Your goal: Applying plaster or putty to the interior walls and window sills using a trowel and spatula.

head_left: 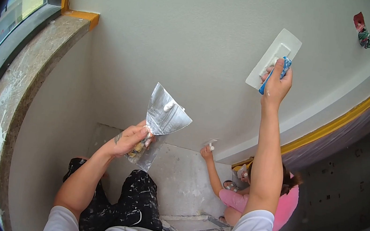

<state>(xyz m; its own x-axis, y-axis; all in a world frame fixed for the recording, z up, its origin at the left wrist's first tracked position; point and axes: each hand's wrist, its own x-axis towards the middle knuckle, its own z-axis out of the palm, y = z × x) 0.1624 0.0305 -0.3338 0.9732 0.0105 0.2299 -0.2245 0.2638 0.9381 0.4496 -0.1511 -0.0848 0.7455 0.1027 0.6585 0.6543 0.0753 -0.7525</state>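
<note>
My right hand [278, 85] is wrapped round the blue handle of a white finishing trowel [288, 41]. Its flat rectangular blade lies against or very close to the pale grey wall [173, 33]; which of the two I cannot tell. Lower down on the left, my left hand [128, 139] grips a wide putty knife [161, 117] by its handle, blade pointing up. White putty is smeared over the metal, with a thick dab near the blade's middle. A second flat, shiny blade-like piece [150, 155] shows below that hand, partly hidden by it.
A co-worker in pink [286, 208] crouches low at the right, one hand [207, 152] holding a small tool at the wall's foot. Left, a putty-spotted stone sill [21, 69] runs below a window. Red and green wires [363, 32] stick out at upper right. Yellow tape [324, 130] edges the right opening.
</note>
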